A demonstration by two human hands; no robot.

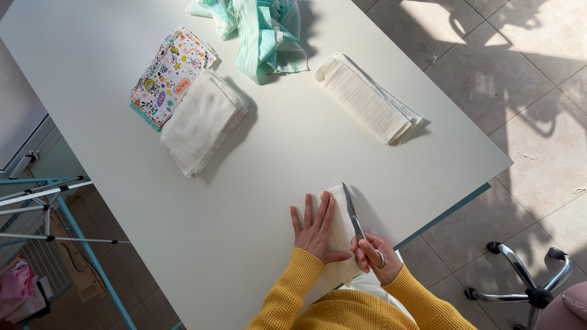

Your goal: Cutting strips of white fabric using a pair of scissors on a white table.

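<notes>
One cream cloth (340,211) under left hand's (315,229) flat fingers (322,208)

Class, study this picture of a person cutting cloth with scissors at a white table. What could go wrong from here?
1. The left hand lies flat on the white cloth right beside the scissors; its fingers could be nicked.
2. The cloth hangs over the table edge toward the person's lap, so it may slide and skew the cut.
3. The right hand works at that edge, so dropped scissors could fall on the lap.
</notes>
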